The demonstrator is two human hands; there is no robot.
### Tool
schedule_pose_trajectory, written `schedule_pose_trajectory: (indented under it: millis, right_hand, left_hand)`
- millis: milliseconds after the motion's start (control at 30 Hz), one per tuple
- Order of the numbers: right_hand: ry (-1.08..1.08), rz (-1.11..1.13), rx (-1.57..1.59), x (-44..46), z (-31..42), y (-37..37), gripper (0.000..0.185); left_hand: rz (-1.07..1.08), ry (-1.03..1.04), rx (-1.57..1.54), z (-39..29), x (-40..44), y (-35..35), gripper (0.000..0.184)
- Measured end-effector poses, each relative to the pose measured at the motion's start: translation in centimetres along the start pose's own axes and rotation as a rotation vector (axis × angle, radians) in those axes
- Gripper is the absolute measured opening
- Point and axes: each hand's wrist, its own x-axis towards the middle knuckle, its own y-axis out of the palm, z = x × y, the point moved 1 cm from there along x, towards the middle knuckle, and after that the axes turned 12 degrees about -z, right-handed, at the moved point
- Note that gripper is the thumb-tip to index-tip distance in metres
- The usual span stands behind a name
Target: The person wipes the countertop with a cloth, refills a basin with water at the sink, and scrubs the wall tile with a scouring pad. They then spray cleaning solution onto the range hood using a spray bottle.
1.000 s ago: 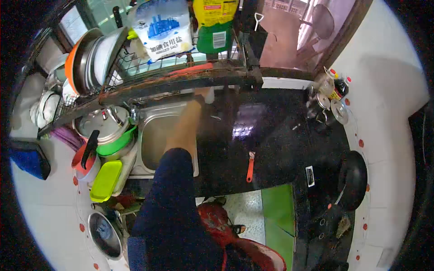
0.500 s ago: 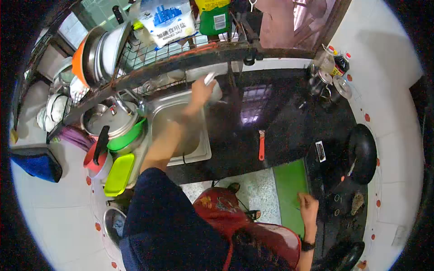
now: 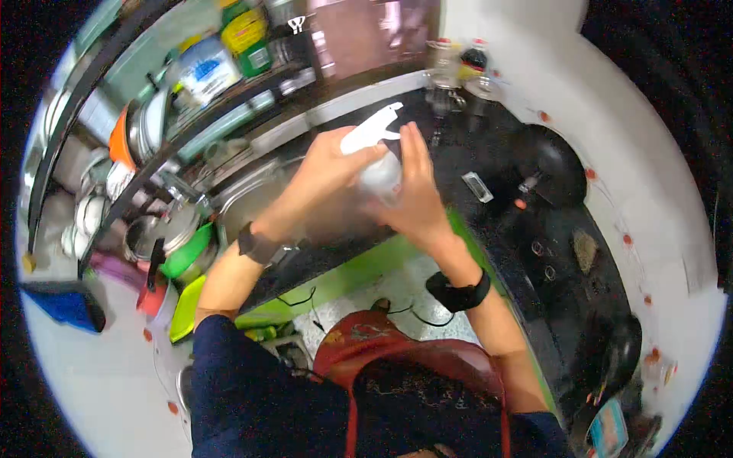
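Note:
A white spray bottle [image 3: 379,174] is held up over the black counter, tilted, its trigger head toward the back. My left hand [image 3: 327,169] is closed around it just below the trigger head, thumb across the front. Against the other side of the bottle lies my right hand [image 3: 418,200], its fingers pointing up along the body and curved round it. Motion blurs the lower part of the bottle. The red-handled tool seen earlier on the counter does not show behind my hands.
The sink [image 3: 248,200] is at left, near a green basin [image 3: 187,252] and pots. Above it runs a dish rack [image 3: 172,145]. A black wok [image 3: 553,164] stands at right, bottles [image 3: 473,59] at the back corner, and a scrubbing pad [image 3: 586,250] on the right counter.
My left hand has brought the spray bottle from behind the sink toward me and to the right. My right hand has risen from the right counter edge onto the bottle. The view has turned right.

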Motion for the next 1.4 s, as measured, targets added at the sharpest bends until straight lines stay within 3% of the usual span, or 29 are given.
schedule_pose_trajectory:
  millis: [67, 167, 267, 333, 367, 400, 500, 533, 600, 667, 767, 800, 867, 933, 1033, 1067, 1200, 1233, 1267, 1400]
  right_hand:
    - [-0.01, -0.095, 0.018, -1.1, -0.2, -4.4, 0.108]
    - [-0.138, -0.301, -0.164, -2.3, -0.7, -12.6, 0.099]
    - [0.298, -0.358, -0.12, -2.3, 0.5, -20.5, 0.096]
    - [0.298, -0.462, -0.296, -1.5, 0.9, -25.7, 0.096]
    - [0.158, -0.563, -0.38, -1.2, 1.3, -28.4, 0.095]
    - [0.142, -0.612, -0.342, -0.9, 1.2, -30.7, 0.093]
    - [0.161, -0.666, -0.349, 1.3, 2.1, -37.3, 0.091]
    - [0.184, -0.661, -0.184, 2.0, 0.6, -39.3, 0.091]
    - [0.13, -0.706, -0.301, 3.1, -0.1, -42.6, 0.089]
    - [0.1, -0.663, -0.12, 4.2, 0.2, -44.7, 0.084]
    - [0.065, -0.733, -0.377, 5.8, -2.4, -48.2, 0.076]
    - [0.063, -0.7, -0.042, 6.3, -3.3, -49.0, 0.07]
    - [0.112, -0.738, -0.137, 7.5, -4.5, -51.3, 0.063]
    - [0.176, -0.779, -0.073, 9.0, -5.3, -52.6, 0.048]
    - [0.272, -0.795, -0.032, 11.0, -7.6, -54.6, 0.036]
    - [0.302, -0.75, 0.137, 11.5, -8.7, -55.1, 0.035]
    - [0.223, -0.779, 0.268, 12.7, -11.9, -55.9, 0.045]
    - [0.212, -0.754, 0.372, 12.5, -12.1, -55.6, 0.051]
    - [0.242, -0.765, 0.274, 12.2, -12.4, -55.8, 0.061]
    - [0.197, -0.771, 0.204, 12.2, -15.3, -57.9, 0.064]
  left_hand:
    - [0.109, -0.102, -0.015, -4.6, -1.6, 4.1, 0.025]
    - [0.305, 0.002, -0.042, -10.0, -2.8, 11.2, 0.028]
    - [0.435, 0.062, -0.094, -15.7, -3.6, 18.4, 0.028]
    - [0.539, 0.192, -0.095, -18.8, -3.5, 22.7, 0.026]
    - [0.533, 0.275, -0.098, -19.7, -2.8, 25.2, 0.024]
    - [0.581, 0.493, -0.184, -21.3, -3.0, 27.3, 0.023]
    - [0.642, 0.478, -0.275, -27.0, -4.2, 31.5, 0.031]
    - [0.621, 0.434, -0.202, -28.5, -3.8, 32.8, 0.032]
    - [0.605, 0.506, -0.343, -29.6, -1.8, 37.7, 0.032]
    - [0.638, 0.497, -0.344, -31.7, -1.8, 39.4, 0.031]
    - [0.766, 0.429, -0.448, -33.2, -0.7, 42.0, 0.033]
    - [0.823, 0.404, -0.516, -33.3, 0.0, 43.0, 0.035]
    - [0.883, 0.363, -0.52, -34.4, 0.6, 42.3, 0.048]
    - [0.707, 0.371, -0.547, -34.5, 2.2, 43.2, 0.059]
    - [0.734, 0.392, -0.424, -34.1, 5.5, 45.5, 0.068]
    - [0.807, 0.4, -0.369, -33.9, 7.0, 47.0, 0.078]
    - [0.633, 0.77, -0.045, -32.6, 9.3, 51.8, 0.112]
    - [0.721, 0.734, -0.094, -32.1, 9.5, 52.8, 0.115]
    - [0.805, 0.698, -0.144, -31.5, 10.0, 54.4, 0.118]
    - [0.818, 0.704, -0.237, -30.4, 9.0, 56.9, 0.123]
